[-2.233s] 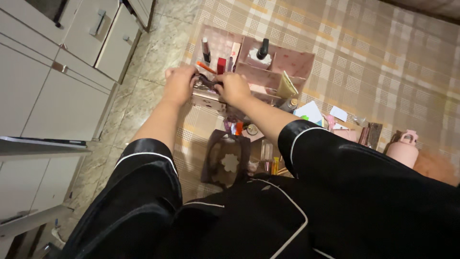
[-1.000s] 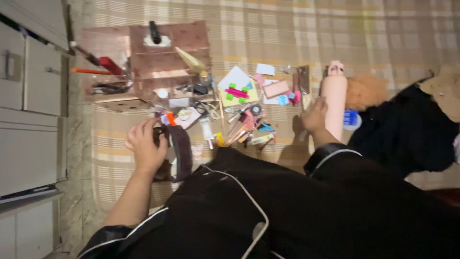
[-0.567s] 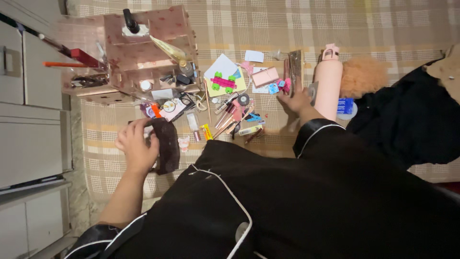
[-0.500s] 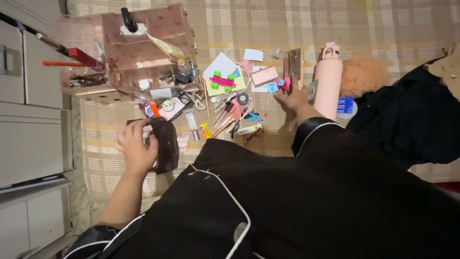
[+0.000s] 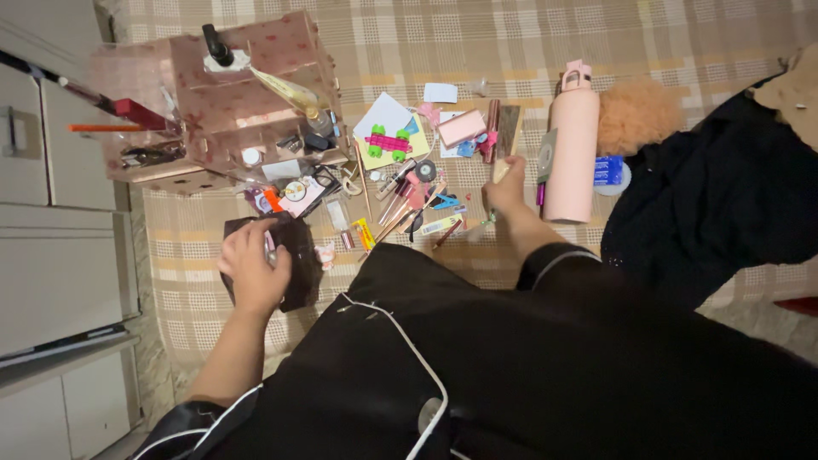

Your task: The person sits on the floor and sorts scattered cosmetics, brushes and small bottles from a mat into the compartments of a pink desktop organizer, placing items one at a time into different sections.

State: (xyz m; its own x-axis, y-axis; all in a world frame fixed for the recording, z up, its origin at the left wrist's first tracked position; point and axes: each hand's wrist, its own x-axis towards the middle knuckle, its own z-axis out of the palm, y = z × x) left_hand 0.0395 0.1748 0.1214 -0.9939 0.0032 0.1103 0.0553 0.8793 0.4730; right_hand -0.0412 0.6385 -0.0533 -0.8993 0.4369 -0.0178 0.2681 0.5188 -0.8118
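My left hand (image 5: 253,271) clamps the dark pouch (image 5: 294,255) at 9 o'clock, steadying it | right hand (image 5: 509,189) reaches the scattered cosmetics (image 5: 417,192) at 12, grip unclear | pink bottle (image 5: 572,145) lies at 1 o'clock.

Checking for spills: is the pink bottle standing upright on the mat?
No, the pink bottle lies flat on the checked mat, beside the right hand.
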